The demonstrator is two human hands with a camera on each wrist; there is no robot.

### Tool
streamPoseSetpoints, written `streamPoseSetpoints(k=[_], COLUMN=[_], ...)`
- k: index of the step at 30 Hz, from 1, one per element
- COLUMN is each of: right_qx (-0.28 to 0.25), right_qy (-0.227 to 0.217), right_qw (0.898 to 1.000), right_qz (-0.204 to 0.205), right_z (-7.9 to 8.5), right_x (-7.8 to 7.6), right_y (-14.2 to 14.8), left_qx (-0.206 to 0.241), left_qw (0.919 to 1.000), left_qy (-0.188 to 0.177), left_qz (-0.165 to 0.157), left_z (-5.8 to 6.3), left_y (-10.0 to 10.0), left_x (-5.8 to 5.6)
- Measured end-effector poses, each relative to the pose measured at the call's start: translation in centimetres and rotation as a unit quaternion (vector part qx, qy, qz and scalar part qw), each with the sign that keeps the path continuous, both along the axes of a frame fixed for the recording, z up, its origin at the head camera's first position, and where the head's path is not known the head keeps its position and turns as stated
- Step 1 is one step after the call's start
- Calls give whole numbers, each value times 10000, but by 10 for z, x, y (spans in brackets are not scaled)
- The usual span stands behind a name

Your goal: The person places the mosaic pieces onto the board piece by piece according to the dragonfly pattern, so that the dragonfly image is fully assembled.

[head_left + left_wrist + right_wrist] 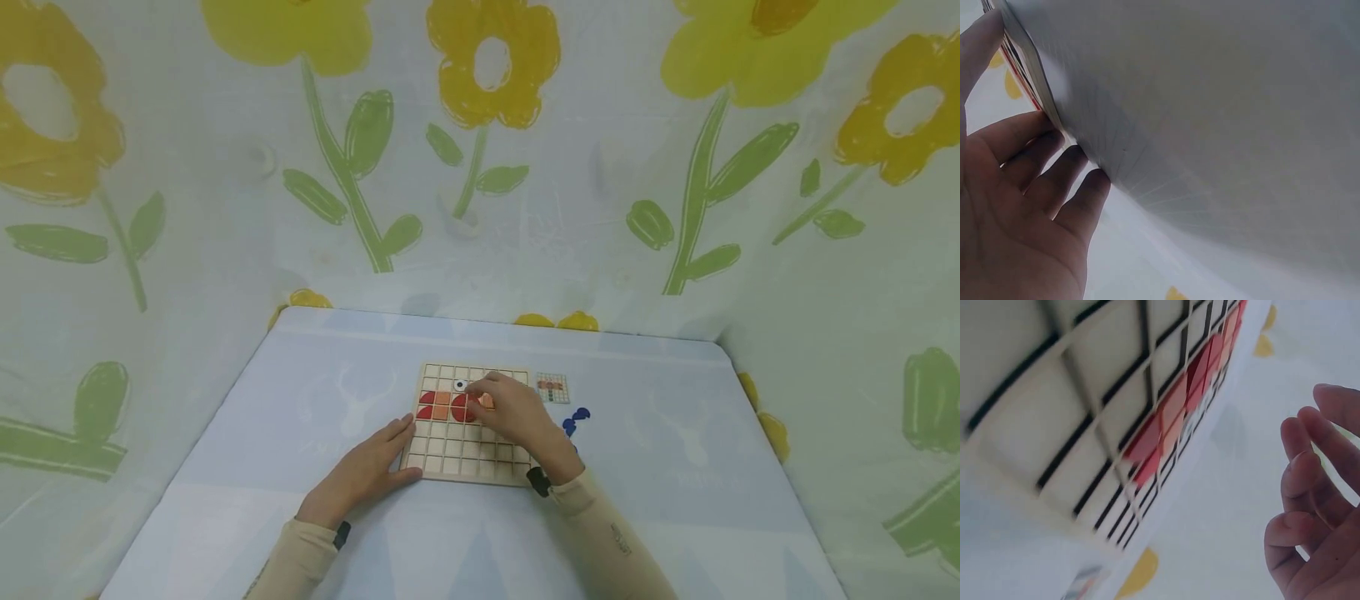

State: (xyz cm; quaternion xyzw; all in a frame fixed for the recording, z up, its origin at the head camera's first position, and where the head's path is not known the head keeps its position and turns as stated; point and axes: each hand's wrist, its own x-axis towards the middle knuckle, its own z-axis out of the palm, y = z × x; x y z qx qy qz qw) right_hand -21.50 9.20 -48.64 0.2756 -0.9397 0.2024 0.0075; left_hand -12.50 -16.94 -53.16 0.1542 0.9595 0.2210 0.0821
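A square wooden grid board [442, 467] lies on the table, with red and orange pieces [442, 405] and a white eye-like piece [460, 385] in its cells. My left hand [367, 471] rests at the board's left edge, its fairly straight fingers touching the side and the thumb by the near corner. Over the board's upper middle is my right hand [513, 408], fingers loosely bent close to the eye piece. In the right wrist view I see nothing held between those fingers [1300, 469]. The right hand covers some cells in the head view.
Right of the board lies a small pattern card [553, 388] with a coloured grid picture. Several dark blue pieces [573, 421] sit below it, partly behind the right wrist. A flower-printed cloth [465, 275] hangs around the back and sides of the table.
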Motion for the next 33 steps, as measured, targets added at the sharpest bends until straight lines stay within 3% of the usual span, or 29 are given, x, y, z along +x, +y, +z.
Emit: streamPoseSetpoints(k=[8, 13, 20, 26, 33], right_qx=[-204, 8, 194, 605, 936], right_qy=[254, 111, -445, -693, -624], right_qw=[9973, 9956, 9902, 9845, 9826], right_qz=[-660, -931, -1312, -1491, -1479], right_z=[-3, -8, -11, -18, -22], right_x=[-1, 0, 0, 0, 0], right_y=[54, 84, 121, 140, 149], left_qx=[49, 23, -94, -69, -53], left_qw=[10000, 9999, 9999, 9998, 9999], left_qy=[-48, -82, -93, -132, -43], left_qz=[24, 56, 96, 156, 98], left_z=[1, 0, -2, -2, -2], left_y=[1, 0, 1, 2, 2], left_x=[1, 1, 1, 1, 0])
